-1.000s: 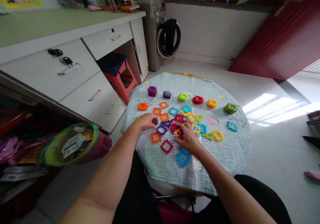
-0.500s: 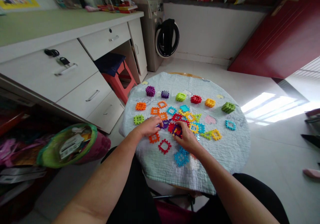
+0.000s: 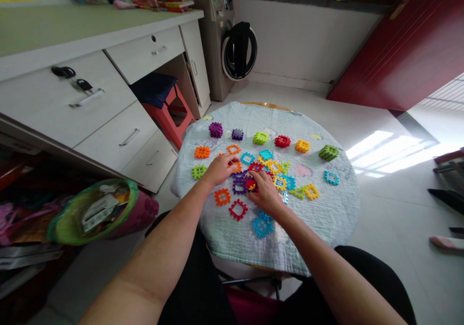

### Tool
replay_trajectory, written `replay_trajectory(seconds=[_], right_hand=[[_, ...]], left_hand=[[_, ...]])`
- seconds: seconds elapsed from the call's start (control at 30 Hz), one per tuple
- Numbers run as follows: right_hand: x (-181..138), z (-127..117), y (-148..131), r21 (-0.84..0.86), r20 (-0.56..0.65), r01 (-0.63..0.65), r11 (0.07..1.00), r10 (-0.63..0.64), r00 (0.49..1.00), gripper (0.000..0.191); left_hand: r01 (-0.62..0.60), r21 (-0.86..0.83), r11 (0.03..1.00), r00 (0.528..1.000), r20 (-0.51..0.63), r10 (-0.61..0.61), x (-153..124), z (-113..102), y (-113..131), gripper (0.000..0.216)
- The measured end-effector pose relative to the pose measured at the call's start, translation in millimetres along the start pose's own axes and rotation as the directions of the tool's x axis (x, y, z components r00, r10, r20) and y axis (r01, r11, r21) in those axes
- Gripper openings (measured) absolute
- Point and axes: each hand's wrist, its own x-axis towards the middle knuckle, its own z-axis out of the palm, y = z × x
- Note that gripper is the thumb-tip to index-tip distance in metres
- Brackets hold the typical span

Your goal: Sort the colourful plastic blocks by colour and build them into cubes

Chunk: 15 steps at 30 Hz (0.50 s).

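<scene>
A small round table under a pale quilted cloth [image 3: 326,219] carries several colourful plastic waffle tiles and built cubes. My left hand [image 3: 219,169] rests on the cloth with fingers curled over an orange tile [image 3: 236,166]. My right hand [image 3: 266,194] lies just right of it, fingertips pinched on a red tile [image 3: 251,185] beside a purple tile [image 3: 239,186]. Loose orange [image 3: 222,197], red [image 3: 238,209] and blue [image 3: 262,225] tiles lie in front of my hands. Cubes stand along the far side: purple [image 3: 215,129], green [image 3: 260,138], red [image 3: 282,141].
A white desk with drawers [image 3: 108,117] stands at the left, with a red stool [image 3: 170,115] under it. A washing machine [image 3: 232,49] is at the back. A green-rimmed bag of toys [image 3: 96,211] lies on the floor at left. Tiled floor [image 3: 391,209] stretches to the right.
My left hand has moved forward and right from the purple tile onto the orange tile. My right hand has stayed on the red tile and shifted slightly left. The camera tilted a little.
</scene>
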Motion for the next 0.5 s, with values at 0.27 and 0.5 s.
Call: replay_trajectory(seconds=[0.27,0.5], right_hand=[[25,15,-20,-0.299,0.226,0.032,0.954,0.038,0.973,0.044],[27,19,-20,-0.339,0.225,0.055,0.939,0.024,0.974,0.04]], left_hand=[[0.152,-0.289,0.945,0.836,-0.472,-0.279,6,-28,-16,0.017],[0.152,-0.566,0.811,0.829,-0.373,-0.416,13,-27,-16,0.02]])
